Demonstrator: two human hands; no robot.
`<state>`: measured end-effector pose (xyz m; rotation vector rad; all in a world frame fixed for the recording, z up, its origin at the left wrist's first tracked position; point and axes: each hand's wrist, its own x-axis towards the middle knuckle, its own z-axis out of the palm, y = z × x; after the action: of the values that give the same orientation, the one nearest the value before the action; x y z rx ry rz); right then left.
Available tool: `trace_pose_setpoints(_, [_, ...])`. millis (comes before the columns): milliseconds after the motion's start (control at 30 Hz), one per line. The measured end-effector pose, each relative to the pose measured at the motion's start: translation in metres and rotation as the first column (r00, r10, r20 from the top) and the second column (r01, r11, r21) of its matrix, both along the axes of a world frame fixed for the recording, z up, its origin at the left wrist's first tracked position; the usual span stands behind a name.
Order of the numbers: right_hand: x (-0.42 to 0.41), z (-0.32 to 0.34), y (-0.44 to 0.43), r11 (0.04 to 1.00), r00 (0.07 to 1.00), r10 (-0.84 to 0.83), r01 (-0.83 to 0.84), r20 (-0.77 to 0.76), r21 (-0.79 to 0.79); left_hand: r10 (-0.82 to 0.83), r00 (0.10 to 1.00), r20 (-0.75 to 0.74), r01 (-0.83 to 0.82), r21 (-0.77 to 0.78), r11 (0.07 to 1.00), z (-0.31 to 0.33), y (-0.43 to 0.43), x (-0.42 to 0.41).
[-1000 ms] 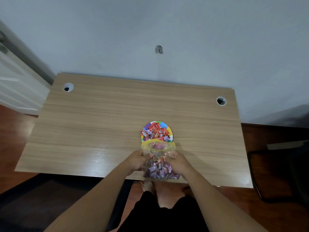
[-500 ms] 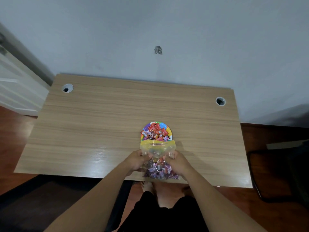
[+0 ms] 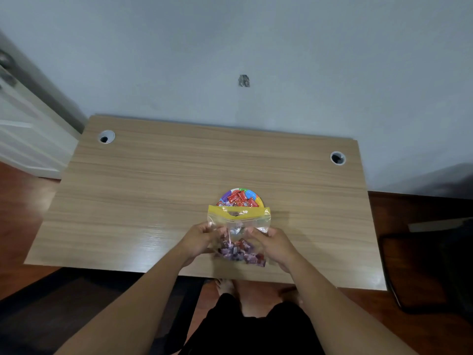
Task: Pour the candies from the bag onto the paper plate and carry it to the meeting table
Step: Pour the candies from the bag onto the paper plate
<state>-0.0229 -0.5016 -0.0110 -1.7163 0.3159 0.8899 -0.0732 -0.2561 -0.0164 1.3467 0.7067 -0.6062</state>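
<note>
Across the middle of the frame the wooden surface [image 3: 158,190] lies as before, but the bag [image 3: 239,233] has tipped back upright, yellow top now covering the paper plate's [image 3: 242,191] near edge. I judge pouring paused: both my left hand [image 3: 201,238] and right hand [image 3: 273,243] keep a closed grip on its sides, candies [image 3: 240,251] pooled low just below center.

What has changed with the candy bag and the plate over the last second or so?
Not much. The bag now stands more upright, its yellow top hiding more of the plate. The left hand and right hand keep their grip on its sides. Candies remain both in the bag and on the plate, and the plate has not moved on the desk.
</note>
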Motion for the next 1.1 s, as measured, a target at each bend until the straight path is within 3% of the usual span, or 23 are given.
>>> trace_pose_setpoints(133, [0.013,0.007,0.006,0.999,0.999,0.045,-0.045,-0.005,-0.022,0.027,0.998,0.058,-0.027,0.006,1.0,0.004,0.018,0.003])
trace_pose_setpoints(333, [0.014,0.002,0.01,0.997,0.998,0.053,-0.053,-0.016,-0.049,-0.008,1.0,-0.003,0.009,0.024,1.0,0.0,0.018,0.004])
trace_pose_setpoints(567, [-0.002,-0.005,0.006,0.997,0.986,-0.04,0.051,-0.162,0.065,-0.085,0.995,-0.043,0.087,0.043,0.995,-0.003,0.0,0.002])
trace_pose_setpoints(767, [-0.007,-0.006,0.007,0.99,0.967,-0.132,0.139,-0.219,0.016,-0.104,0.992,-0.07,0.112,0.108,0.988,-0.004,-0.02,0.012])
trace_pose_setpoints(1100, [-0.007,-0.01,-0.002,0.991,0.963,-0.133,0.132,-0.234,-0.02,-0.1,0.993,-0.057,0.106,0.11,0.988,0.0,-0.026,0.014])
